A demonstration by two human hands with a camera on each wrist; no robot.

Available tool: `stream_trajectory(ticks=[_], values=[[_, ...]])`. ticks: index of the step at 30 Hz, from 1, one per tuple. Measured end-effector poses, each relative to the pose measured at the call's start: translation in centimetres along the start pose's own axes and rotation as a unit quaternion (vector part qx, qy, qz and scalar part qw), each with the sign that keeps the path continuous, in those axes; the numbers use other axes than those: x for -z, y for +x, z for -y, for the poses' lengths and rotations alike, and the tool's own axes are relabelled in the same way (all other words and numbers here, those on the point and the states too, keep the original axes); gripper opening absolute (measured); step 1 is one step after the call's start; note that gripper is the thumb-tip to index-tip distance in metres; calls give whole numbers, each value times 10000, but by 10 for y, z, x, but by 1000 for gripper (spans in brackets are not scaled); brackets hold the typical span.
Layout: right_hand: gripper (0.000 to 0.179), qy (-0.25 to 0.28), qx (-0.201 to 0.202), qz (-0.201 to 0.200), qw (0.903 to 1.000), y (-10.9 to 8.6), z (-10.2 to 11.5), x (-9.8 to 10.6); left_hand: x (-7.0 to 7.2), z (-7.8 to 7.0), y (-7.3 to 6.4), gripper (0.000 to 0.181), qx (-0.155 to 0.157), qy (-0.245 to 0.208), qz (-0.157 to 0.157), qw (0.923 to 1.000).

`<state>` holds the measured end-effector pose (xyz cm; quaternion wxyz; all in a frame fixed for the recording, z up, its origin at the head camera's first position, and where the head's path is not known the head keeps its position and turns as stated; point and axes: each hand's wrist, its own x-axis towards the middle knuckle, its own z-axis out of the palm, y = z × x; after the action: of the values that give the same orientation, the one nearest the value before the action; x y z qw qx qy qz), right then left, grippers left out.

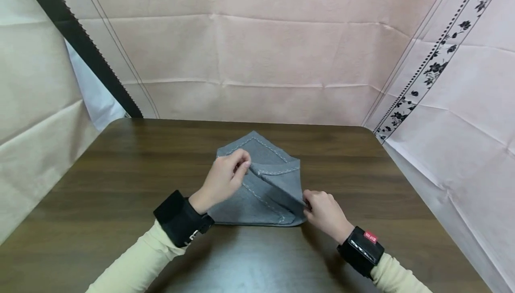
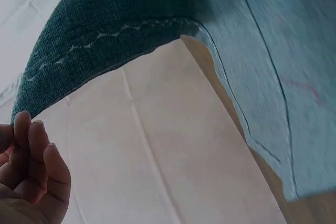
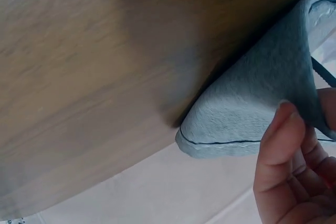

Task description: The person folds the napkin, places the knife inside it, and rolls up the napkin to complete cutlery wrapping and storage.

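Observation:
A grey-blue piece of stitched cloth (image 1: 257, 203) lies folded on the table, with pale zigzag stitching along its edges. My left hand (image 1: 225, 174) pinches a lifted corner of it near the middle. In the left wrist view, the darker flap (image 2: 105, 40) hangs raised from the fingertips of the left hand (image 2: 37, 171). At the cloth's right edge my right hand (image 1: 325, 210) pinches a fold between thumb and fingers. Close up in the right wrist view, the folded cloth (image 3: 247, 98) stands up off the wood at the right hand (image 3: 294, 166).
Beneath the cloth is a dark brown wooden table (image 1: 100, 185) with rounded far corners. Creased pale pink fabric (image 1: 257, 60) hangs behind it. White fabric with a black floral band (image 1: 436, 67) is on the right, and a black strip (image 1: 92, 56) on the left.

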<state>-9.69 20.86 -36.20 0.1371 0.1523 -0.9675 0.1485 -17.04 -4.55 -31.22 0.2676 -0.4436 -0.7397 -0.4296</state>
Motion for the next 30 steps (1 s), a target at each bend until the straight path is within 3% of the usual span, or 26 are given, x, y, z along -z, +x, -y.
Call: stream_trajectory(ticks=[10, 16, 19, 21, 26, 30], values=[[22, 161, 216, 182, 9995, 5, 7, -12, 31, 15, -22, 15, 342, 8, -56, 9994], [15, 465, 629, 326, 9964, 6, 11, -18, 48, 26, -42, 16, 697, 281, 223, 9969], [14, 500, 835, 387, 9945, 5, 11, -21, 54, 32, -56, 15, 964, 422, 623, 9925], [14, 430, 1006, 390, 9932, 4, 10, -23, 56, 38, -67, 13, 1195, 474, 1062, 9860], [17, 192, 1368, 330, 9899, 2, 8, -26, 55, 48, -90, 7, 1612, 472, 2353, 9573], [18, 85, 1427, 287, 9893, 0, 8, -29, 52, 49, -99, 16, 1673, 420, 2962, 9394]])
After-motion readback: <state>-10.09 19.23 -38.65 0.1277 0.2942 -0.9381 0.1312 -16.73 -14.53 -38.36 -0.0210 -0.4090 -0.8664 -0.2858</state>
